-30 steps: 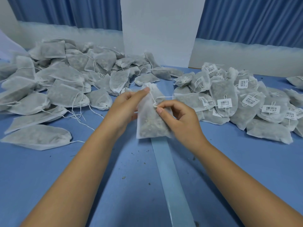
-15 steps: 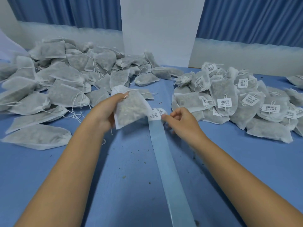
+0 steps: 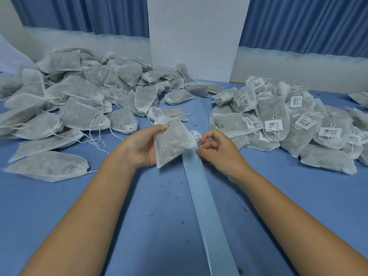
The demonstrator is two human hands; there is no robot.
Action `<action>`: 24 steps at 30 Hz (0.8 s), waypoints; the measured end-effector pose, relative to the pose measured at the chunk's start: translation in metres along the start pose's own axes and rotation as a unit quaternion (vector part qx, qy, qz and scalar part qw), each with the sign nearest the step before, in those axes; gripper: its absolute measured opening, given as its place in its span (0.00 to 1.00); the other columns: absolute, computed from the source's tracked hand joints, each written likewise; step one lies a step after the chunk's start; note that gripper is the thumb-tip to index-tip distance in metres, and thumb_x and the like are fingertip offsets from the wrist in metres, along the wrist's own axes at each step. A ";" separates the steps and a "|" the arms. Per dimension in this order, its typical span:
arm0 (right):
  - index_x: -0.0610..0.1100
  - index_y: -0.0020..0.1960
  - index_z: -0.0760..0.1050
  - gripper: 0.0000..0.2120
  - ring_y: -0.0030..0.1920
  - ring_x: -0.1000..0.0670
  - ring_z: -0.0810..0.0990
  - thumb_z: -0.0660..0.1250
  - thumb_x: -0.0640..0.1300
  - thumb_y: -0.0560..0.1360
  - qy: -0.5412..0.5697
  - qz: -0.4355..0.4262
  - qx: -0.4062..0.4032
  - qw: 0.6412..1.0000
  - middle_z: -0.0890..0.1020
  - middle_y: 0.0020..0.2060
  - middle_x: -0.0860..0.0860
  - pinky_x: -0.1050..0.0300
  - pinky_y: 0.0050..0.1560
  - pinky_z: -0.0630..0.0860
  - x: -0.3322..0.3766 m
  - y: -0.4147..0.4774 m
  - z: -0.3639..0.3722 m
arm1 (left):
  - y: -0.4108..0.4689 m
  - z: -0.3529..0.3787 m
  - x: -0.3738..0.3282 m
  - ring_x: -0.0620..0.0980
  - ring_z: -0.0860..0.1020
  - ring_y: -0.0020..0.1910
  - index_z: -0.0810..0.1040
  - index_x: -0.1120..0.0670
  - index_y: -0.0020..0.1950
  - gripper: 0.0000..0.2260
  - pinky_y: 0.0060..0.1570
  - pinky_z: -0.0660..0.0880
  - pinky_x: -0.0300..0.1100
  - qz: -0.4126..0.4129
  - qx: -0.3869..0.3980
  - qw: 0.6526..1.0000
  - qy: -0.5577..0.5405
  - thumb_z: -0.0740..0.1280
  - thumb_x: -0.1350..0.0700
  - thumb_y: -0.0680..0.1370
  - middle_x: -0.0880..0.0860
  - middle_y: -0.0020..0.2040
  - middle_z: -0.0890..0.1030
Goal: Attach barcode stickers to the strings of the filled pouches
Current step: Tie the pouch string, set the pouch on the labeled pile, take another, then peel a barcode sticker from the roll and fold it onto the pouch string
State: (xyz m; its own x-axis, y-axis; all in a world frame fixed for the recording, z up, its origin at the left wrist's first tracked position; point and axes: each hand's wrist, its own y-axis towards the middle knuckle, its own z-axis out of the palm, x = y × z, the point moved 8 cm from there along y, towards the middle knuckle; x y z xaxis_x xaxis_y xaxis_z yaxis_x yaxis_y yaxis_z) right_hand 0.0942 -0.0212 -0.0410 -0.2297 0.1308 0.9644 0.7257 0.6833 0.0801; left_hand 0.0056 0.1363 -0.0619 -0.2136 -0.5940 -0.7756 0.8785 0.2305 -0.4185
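Gripping the filled pouch point(image 3: 172, 145) just left of the liner strip point(image 3: 205, 198), my left hand point(image 3: 139, 148) is holding firm; my right hand point(image 3: 219, 151) is pinching a barcode sticker point(image 3: 197, 138) at the strip's end (string point(image 3: 164, 127) barely visible). Peeling crookedly, I'm risking it folding onto itself.

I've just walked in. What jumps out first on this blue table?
Two heaps of filled pouches sit on the blue table: the left heap untagged, the right heap tagged with barcode labels. Between them, the left hand holds one pouch while the right hand pinches a sticker at the far end of a long pale backing strip.
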 end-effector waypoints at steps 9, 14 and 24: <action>0.59 0.49 0.75 0.22 0.32 0.54 0.76 0.68 0.33 0.67 -0.064 -0.051 0.093 0.992 0.79 0.34 0.57 0.65 0.40 0.74 0.015 -0.004 0.008 | 0.004 0.001 0.012 0.54 0.86 0.43 0.84 0.57 0.52 0.11 0.47 0.81 0.55 -0.018 -0.009 0.999 -0.031 0.70 0.58 0.71 0.57 0.50 0.86; 0.52 0.47 0.79 0.06 0.38 0.49 0.80 0.73 0.45 0.71 -0.037 -0.048 0.043 0.997 0.81 0.36 0.49 0.47 0.49 0.80 0.015 -0.002 0.007 | 0.003 0.004 0.015 0.56 0.86 0.41 0.82 0.62 0.52 0.12 0.37 0.83 0.54 -0.023 -0.011 0.999 -0.034 0.68 0.62 0.71 0.59 0.46 0.86; 0.54 0.50 0.81 0.11 0.41 0.56 0.77 0.77 0.43 0.70 -0.192 -0.208 -0.038 0.958 0.77 0.41 0.52 0.72 0.44 0.69 0.041 -0.012 0.001 | 0.000 0.011 0.016 0.61 0.85 0.50 0.84 0.66 0.52 0.13 0.38 0.82 0.56 -0.027 0.024 0.999 -0.034 0.67 0.61 0.71 0.64 0.56 0.83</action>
State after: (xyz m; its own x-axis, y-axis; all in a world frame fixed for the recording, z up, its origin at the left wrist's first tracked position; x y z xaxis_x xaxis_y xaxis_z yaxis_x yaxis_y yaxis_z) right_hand 0.0758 -0.0233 -0.0030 -0.7199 0.1233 0.6830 0.5617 0.6816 0.4690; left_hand 0.0068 0.1180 -0.0689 -0.2335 -0.6557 -0.7180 0.8862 0.1604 -0.4347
